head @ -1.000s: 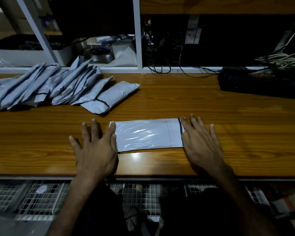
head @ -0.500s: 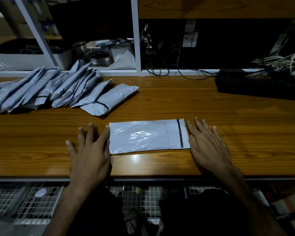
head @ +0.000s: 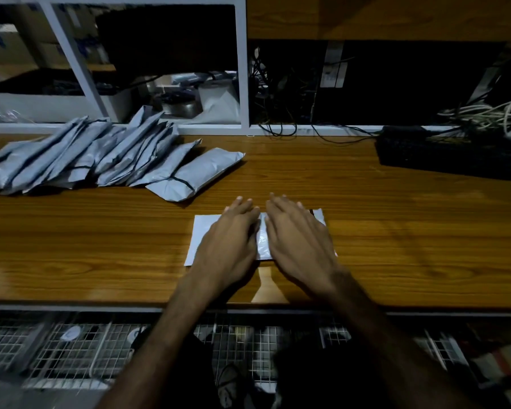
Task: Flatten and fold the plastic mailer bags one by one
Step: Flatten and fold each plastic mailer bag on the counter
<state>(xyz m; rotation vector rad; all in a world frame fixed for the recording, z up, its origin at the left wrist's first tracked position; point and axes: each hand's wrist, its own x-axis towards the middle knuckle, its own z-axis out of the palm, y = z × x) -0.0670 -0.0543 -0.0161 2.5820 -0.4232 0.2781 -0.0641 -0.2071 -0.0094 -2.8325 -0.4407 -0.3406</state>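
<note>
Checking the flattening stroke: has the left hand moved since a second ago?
Yes. The left hand has moved right, from the bare table beside the flat mailer bag onto it, next to the right hand.

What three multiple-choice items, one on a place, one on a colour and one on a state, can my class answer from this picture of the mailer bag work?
1. Where does the row of folded bags lie?
A. On the far left of the wooden table
B. On the floor under the table
C. On top of the black keyboard

2. What colour is the flat mailer bag under the hands?
A. Bright red
B. Pale grey-white
C. Dark green

3. How are the left hand and right hand placed?
A. Both raised in the air, off the bag
B. One is curled round a folded bag
C. Both flat on the bag, fingers straight, side by side

Answers:
1 A, the folded bags overlap in a row along the table's far left.
2 B, the bare parts beside and between the hands show pale and shiny.
3 C, both palms lie face down on the bag.
</note>
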